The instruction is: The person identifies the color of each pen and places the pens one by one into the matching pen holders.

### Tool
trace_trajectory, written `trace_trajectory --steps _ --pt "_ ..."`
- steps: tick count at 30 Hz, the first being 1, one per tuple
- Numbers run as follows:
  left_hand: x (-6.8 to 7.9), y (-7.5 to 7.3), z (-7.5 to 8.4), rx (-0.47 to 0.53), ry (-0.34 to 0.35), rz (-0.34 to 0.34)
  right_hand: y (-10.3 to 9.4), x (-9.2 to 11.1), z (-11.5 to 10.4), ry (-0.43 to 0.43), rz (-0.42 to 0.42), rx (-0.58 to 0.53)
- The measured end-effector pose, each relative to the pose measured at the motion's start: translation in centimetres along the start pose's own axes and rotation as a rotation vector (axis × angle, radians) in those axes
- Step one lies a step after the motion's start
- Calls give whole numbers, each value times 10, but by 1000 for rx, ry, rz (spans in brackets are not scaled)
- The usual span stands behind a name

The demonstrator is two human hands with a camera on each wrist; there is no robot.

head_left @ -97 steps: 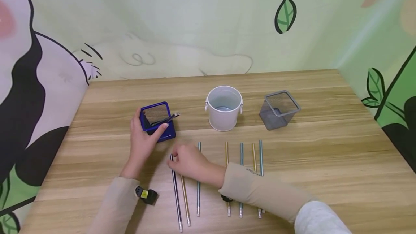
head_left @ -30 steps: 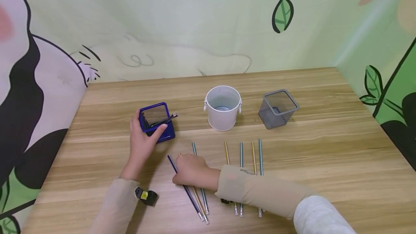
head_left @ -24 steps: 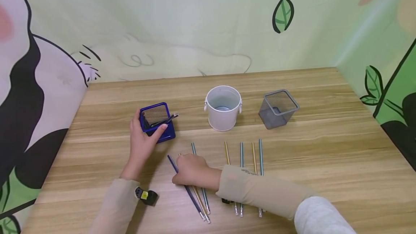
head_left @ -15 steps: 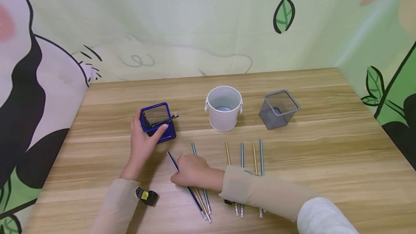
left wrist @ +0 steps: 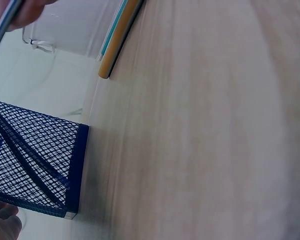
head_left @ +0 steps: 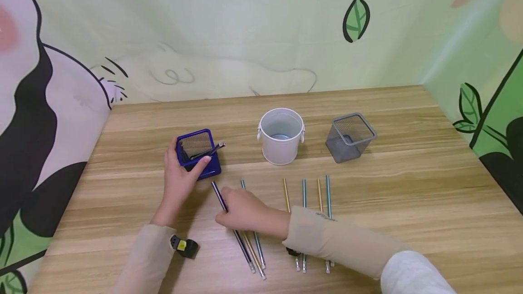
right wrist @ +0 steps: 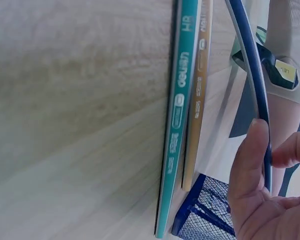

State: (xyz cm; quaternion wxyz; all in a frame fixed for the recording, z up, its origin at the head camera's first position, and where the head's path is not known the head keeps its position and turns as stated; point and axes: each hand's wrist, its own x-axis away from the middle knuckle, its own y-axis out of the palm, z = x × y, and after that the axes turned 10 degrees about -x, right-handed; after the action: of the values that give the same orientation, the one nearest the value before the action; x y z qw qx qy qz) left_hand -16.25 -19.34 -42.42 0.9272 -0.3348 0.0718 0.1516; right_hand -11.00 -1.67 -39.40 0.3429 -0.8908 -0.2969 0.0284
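My left hand (head_left: 180, 180) grips the blue mesh pencil holder (head_left: 210, 169), its thumb at the near rim. Dark pencils (head_left: 209, 152) lean inside the holder, ends poking past the rim. Between thumb and finger, my right hand (head_left: 245, 211) pinches a dark blue pencil (head_left: 243, 248). In the right wrist view that pencil (right wrist: 252, 65) is raised off the table. A gold pencil (right wrist: 196, 115) and a teal pencil (right wrist: 176, 125) lie beneath the right hand. The left wrist view shows the holder's mesh side (left wrist: 35, 155) and fingers behind it.
A white bucket (head_left: 281, 149) with side handles stands mid-table, and a grey mesh holder (head_left: 347, 146) is to its right. Gold and teal pencils (head_left: 304, 189) lie in a row partly under the right sleeve (head_left: 327, 235). A painted wall cloth (head_left: 229, 35) closes off the back.
My right hand has come down onto the left pencils, swinging them askew, and now pinches the dark blue one, whose tip has risen toward the holder. The left hand stays put.
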Motion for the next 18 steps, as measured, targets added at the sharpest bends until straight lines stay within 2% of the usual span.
trace_trajectory --steps 18 --pt "0 -1 2 19 6 -7 -15 11 -4 -179 89 6"
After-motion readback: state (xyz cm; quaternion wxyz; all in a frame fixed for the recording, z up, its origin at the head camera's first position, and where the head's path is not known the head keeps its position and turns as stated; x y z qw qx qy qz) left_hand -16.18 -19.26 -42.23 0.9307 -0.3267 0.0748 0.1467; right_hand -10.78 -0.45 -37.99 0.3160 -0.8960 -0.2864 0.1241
